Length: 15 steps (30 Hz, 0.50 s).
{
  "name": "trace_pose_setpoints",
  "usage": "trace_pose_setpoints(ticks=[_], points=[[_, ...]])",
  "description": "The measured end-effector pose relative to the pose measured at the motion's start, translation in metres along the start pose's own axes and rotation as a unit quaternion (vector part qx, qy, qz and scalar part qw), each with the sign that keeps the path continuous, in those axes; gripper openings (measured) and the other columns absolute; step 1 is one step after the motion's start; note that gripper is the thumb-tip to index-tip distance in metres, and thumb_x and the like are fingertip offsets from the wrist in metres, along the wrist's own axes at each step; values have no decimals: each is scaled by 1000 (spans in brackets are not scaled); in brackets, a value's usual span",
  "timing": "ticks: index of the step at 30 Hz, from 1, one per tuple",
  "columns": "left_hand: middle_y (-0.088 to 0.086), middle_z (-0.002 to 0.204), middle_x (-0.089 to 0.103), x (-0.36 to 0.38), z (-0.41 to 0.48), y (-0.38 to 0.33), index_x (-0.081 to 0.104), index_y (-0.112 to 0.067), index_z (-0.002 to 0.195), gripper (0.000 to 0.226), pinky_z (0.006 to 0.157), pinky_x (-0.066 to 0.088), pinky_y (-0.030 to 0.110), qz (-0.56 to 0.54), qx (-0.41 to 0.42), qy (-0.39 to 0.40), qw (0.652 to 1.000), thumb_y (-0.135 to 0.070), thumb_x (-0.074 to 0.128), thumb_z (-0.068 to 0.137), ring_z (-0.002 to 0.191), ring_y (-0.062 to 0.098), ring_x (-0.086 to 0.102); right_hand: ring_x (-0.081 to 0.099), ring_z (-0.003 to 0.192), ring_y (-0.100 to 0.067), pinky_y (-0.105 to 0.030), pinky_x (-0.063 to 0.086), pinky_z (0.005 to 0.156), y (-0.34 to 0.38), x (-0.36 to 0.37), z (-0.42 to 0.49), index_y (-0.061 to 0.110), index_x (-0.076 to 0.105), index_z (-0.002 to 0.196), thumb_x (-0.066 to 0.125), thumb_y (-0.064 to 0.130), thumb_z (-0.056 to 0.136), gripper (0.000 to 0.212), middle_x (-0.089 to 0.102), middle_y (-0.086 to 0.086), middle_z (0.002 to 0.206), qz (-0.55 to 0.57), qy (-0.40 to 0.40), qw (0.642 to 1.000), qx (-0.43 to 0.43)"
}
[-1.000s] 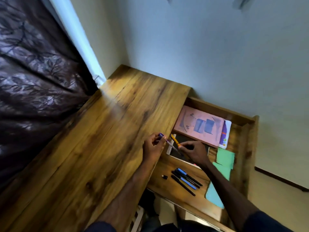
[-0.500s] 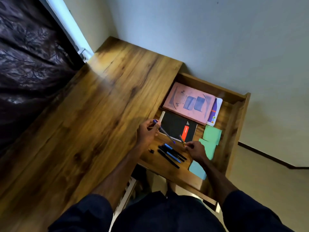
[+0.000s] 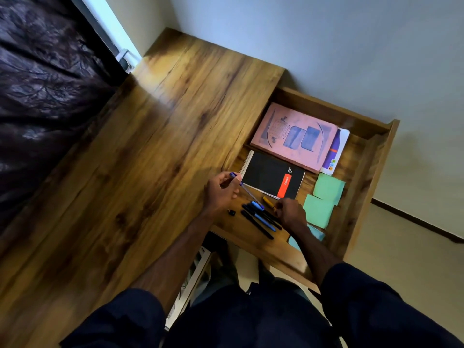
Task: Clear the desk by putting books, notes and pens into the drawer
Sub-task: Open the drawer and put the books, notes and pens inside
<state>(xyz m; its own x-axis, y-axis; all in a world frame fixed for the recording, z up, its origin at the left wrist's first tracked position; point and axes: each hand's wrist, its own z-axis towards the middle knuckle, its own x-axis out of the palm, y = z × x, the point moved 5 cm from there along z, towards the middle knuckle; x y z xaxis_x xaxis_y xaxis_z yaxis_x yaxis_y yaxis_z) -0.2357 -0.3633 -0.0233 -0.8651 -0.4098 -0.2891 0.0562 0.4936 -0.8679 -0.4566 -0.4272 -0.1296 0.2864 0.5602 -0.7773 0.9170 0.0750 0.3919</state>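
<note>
okay, edges first: the drawer (image 3: 365, 182) stands open to the right of the desk (image 3: 138, 172), with its back board against the wall (image 3: 326, 46) and its right side board tall beside the green notes (image 3: 329, 188). bare wood shows along the drawer's near lip, and there's a narrow bare strip of drawer bottom along that right board. my left hand (image 3: 222, 192) hovers right at the desk's edge where it meets the drawer, fingers curled and pinching a blue-capped pen (image 3: 242, 185) near the cap, its thin clear barrel slanting down toward the row of pens (image 3: 258, 218). my right hand (image 3: 291, 213) is low inside the drawer, fingertips closed together on the end of a yellow pen (image 3: 268, 201), just beside that row. the row lies diagonal on the drawer bottom, dark barrels, a couple with blue, packed side by side, and a small black cap (image 3: 231, 212) sits apart to their left. behind them lies a black notebook (image 3: 272, 175), spiral-bound, flat, with a red strip on the cover. further back is the pink book (image 3: 293, 135), matte and worn, lying on a white-and-purple book (image 3: 335, 151) that peeks out on its right. a pale blue note (image 3: 316, 234) lies partly hidden under my right forearm. the desk top is glossy wood grain, long and rectangular, catching the light at the far end. a dark, shiny, crinkled curtain (image 3: 37, 84) hangs along the left. the wall is plain and pale, the floor (image 3: 401, 259) is light, and my dark sleeves (image 3: 364, 297) fill the bottom.
</note>
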Motion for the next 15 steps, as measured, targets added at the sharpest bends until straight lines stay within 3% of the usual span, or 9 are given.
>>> trace_pose_setpoints(ticks=[7, 11, 15], points=[[5, 95, 74, 5, 6, 8, 68, -12, 114, 23, 63, 59, 24, -8, -1, 10, 1000, -26, 66, 96, 72, 9, 70, 63, 73, -29, -30, 39, 58, -5, 18, 16, 15, 68, 77, 58, 12, 85, 13, 58, -6, 73, -35, 21, 999, -29], [4, 93, 75, 7, 8, 12, 69, -11, 113, 22, 62, 59, 23, -4, -2, 14, 1000, -26, 67, 96, 70, 7, 70, 67, 81, -33, -34, 49, 63, -4, 21, 13, 15, 72, 88, 57, 13, 88, 15, 67, -11, 86, -91, 2, 995, -49], [6, 88, 74, 14, 9, 14, 69, -7, 110, 21, 56, 56, 21, 1, -13, 22, 1000, -23, 67, 96, 67, 8, 68, 63, 89, -35, -36, 48, 68, -3, 15, 2, 13, 65, 99, 61, 10, 87, 13, 65, -13, 99, -80, -26, 994, -68]])
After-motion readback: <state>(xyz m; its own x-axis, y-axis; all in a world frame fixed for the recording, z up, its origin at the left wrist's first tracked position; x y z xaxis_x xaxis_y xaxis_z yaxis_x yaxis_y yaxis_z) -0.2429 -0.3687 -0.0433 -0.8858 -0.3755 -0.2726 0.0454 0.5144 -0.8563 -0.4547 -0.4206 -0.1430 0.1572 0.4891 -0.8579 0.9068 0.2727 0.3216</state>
